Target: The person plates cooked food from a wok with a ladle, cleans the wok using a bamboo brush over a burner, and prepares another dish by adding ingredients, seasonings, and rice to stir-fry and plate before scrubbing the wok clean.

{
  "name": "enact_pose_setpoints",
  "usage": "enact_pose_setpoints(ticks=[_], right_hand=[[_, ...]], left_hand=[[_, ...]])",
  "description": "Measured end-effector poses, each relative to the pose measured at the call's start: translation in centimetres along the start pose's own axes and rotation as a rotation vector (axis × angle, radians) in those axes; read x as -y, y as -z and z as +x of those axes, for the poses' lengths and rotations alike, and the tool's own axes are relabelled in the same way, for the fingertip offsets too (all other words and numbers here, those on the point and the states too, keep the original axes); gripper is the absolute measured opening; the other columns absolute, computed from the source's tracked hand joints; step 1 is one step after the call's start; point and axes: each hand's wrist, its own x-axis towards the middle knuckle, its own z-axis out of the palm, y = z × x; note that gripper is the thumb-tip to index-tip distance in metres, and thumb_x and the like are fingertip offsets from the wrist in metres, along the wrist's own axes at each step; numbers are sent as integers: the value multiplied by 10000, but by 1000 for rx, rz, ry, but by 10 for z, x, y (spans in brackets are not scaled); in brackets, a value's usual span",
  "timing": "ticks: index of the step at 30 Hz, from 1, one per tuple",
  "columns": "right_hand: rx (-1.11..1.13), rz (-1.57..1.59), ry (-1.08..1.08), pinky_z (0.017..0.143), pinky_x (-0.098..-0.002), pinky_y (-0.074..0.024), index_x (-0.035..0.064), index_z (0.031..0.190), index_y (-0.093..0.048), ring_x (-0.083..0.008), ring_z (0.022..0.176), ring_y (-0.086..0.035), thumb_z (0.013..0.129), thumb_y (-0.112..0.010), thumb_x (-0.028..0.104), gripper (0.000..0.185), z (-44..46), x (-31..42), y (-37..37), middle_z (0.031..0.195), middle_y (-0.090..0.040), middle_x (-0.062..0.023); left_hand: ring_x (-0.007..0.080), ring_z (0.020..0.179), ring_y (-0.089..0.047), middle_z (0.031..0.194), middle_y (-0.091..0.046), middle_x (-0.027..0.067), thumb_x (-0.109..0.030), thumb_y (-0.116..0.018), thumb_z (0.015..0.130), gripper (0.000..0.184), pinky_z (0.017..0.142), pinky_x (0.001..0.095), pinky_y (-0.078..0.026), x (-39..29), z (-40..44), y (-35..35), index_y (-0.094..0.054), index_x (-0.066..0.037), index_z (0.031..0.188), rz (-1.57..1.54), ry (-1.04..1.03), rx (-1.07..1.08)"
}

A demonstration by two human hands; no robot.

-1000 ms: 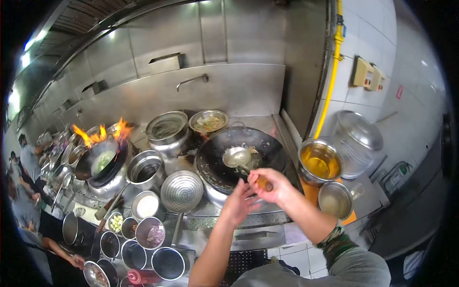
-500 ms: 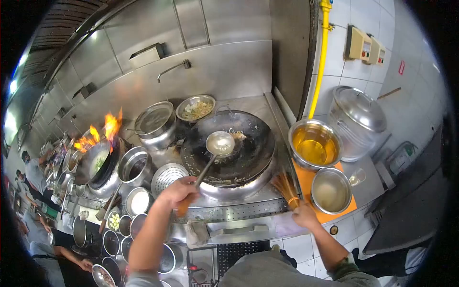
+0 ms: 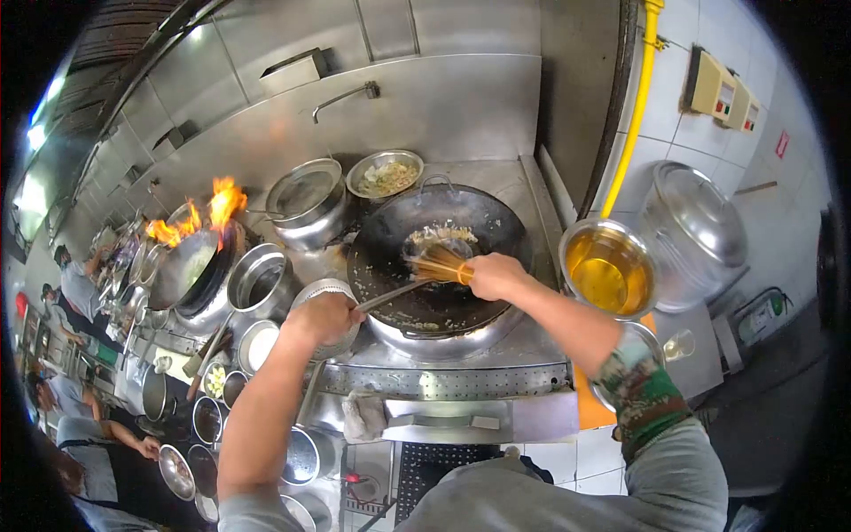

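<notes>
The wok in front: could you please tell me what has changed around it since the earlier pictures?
The ladle has passed from the right hand to the left hand. The right hand has taken hold of a bristly brush and moved it left, from beside the wok to over it. The wok stayed in place.

Beyond the left hand [image 3: 324, 317] and right hand [image 3: 496, 277], air lies open over the wok [image 3: 377, 257]. Between them, the ladle [image 3: 390, 297] and brush [image 3: 450, 266] bar the way. A pot [image 3: 282, 300] crowds the left; an oil pot [image 3: 644, 270], the right.
</notes>
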Motion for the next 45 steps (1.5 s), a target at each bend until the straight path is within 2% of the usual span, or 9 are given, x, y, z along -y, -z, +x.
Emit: enact_pose_setpoints(ticks=[6,11,13,16,20,24,31,34,45], right_hand=[[-388,-203,132,697,-424,-527,33,862,-684,-320,803,-670,733,-563,100,189,3,7,-5,842,-682,-163],[-130,-203,116,754,-401,-529,42,970,-673,-292,872,-671,742,-553,73,259,14,-6,12,887,-688,-161],[-184,-156,160,752,-396,-530,51,939,-686,-289,876,-671,738,-567,83,236,0,-4,0,900,-688,-158],[-41,-171,131,738,-397,-533,65,973,-678,-290,870,-671,748,-581,108,248,5,-13,11,910,-683,-159],[-367,-145,216,684,-420,-531,45,905,-677,-299,817,-672,732,-567,89,209,8,-12,-1,884,-676,-193],[-75,-253,218,697,-408,-530,46,979,-673,-292,823,-677,754,-547,92,262,14,-15,21,850,-686,-171],[-90,-197,146,738,-397,-529,62,910,-700,-303,871,-670,782,-535,149,227,2,-20,15,919,-685,-161],[-333,-170,177,717,-391,-531,57,877,-709,-296,845,-675,793,-514,135,226,-9,-15,-2,875,-691,-147],[-114,-149,6,741,-392,-538,45,917,-699,-291,888,-670,746,-583,110,216,-7,4,5,947,-684,-153]], left_hand=[[333,979,-608,1021,-648,176,-375,-537,902,346,840,423,-465,-8,-2,16,-668,-86,1040,-2,24,18],[322,938,-624,970,-660,173,-390,-557,891,367,824,405,-471,-20,-1,21,-660,-86,1069,-31,98,79],[309,720,-657,848,-686,136,-453,-547,885,455,720,406,-503,-8,3,10,-635,-81,1130,25,-78,-64],[309,787,-659,876,-686,139,-472,-556,874,476,741,411,-503,-35,-11,36,-634,-76,1127,-114,212,176],[309,929,-642,924,-681,126,-473,-568,860,443,773,429,-504,-11,0,10,-632,-139,1144,70,49,-49],[265,998,-625,1025,-655,158,-428,-562,864,370,840,413,-492,-17,-10,11,-661,-143,1078,68,128,-51],[271,889,-671,914,-691,110,-299,-553,833,252,758,372,-534,-37,0,26,-712,-111,886,418,152,-228],[280,958,-640,989,-672,107,-421,-579,843,324,807,400,-513,-41,4,27,-675,-165,1016,483,140,-178],[270,968,-644,982,-679,113,-350,-615,821,262,816,394,-512,-24,3,61,-709,-133,934,346,143,-199]])
